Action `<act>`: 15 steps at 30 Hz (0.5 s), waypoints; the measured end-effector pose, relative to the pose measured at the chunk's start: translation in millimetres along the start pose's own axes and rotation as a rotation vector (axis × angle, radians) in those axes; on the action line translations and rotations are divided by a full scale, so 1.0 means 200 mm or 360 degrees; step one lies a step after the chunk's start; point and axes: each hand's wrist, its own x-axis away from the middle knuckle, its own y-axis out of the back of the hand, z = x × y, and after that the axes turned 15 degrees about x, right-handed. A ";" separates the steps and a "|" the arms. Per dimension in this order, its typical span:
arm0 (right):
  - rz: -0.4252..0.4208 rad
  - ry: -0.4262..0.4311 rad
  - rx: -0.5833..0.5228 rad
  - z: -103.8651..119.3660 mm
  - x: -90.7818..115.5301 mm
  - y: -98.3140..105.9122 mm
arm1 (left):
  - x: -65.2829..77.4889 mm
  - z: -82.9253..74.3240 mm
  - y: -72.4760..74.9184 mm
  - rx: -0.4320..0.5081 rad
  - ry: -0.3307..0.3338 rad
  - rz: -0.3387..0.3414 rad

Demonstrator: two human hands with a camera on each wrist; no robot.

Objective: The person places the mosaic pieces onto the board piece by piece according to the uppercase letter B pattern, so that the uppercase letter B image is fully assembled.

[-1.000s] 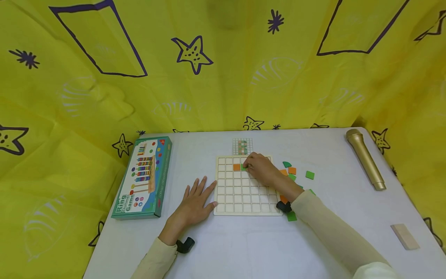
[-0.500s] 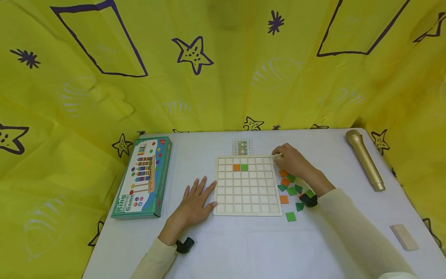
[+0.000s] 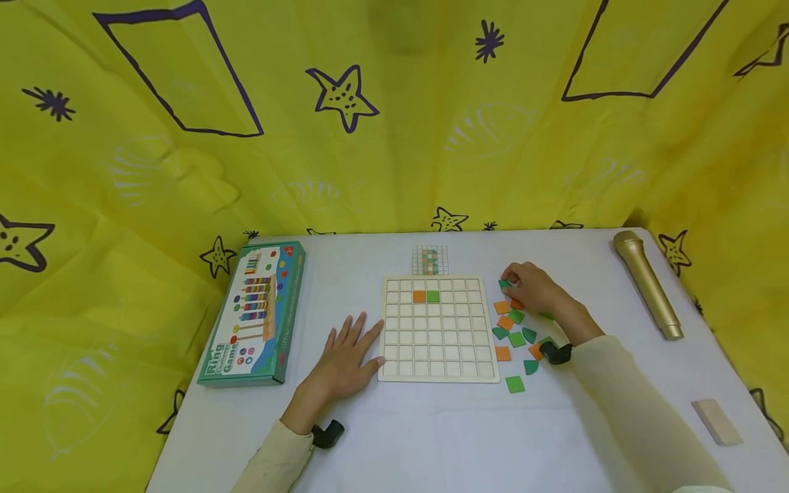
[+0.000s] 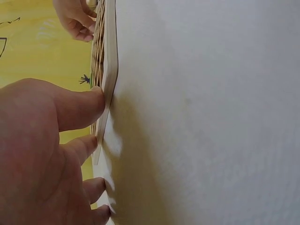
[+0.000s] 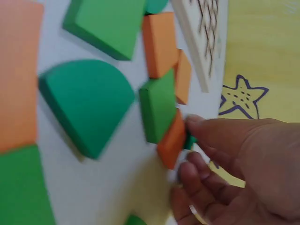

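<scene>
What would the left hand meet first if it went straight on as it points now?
The left hand would most likely meet the wooden grid board first, at the left edge, where thumb and index finger appear to touch it.

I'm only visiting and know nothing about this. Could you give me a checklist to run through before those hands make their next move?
1. Board steadied: ok, the left hand touches its left edge.
2. Right hand at a piece: ok, its fingertips are on the dark green piece.
3. That piece lifted off the table: cannot tell.
4. Free square right of the green tile, which sits beside the orange tile: ok, bare.
5. Pattern card uncovered: ok, it lies behind the board.
6. Loose pieces sorted by colour: not ok, orange and green are mixed.
</scene>
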 end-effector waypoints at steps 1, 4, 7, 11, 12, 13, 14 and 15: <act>-0.0020 -0.0002 -0.0014 0.00 0.00 -0.01 | 0.00 0.00 0.00 -0.0002 -0.0002 -0.0002; -0.0054 -0.0017 -0.0065 0.01 -0.01 -0.03 | 0.00 0.00 0.00 -0.0005 -0.0005 -0.0001; -0.0053 -0.0047 -0.0108 0.01 -0.02 -0.05 | 0.00 0.00 0.00 -0.0001 -0.0013 -0.0004; -0.0051 -0.0059 -0.0138 0.00 -0.02 -0.06 | 0.00 0.00 0.00 -0.0008 -0.0014 -0.0002; -0.0054 -0.0055 -0.0140 0.00 -0.02 -0.06 | 0.00 0.00 0.00 -0.0012 -0.0014 -0.0003; -0.0059 -0.0049 -0.0143 0.00 -0.02 -0.07 | 0.00 0.00 0.00 -0.0014 -0.0013 -0.0003; -0.0066 -0.0043 -0.0144 0.00 -0.02 -0.07 | 0.00 0.00 0.00 -0.0015 -0.0011 -0.0002; -0.0072 -0.0035 -0.0141 0.00 -0.02 -0.07 | 0.00 0.00 0.00 -0.0017 -0.0011 -0.0002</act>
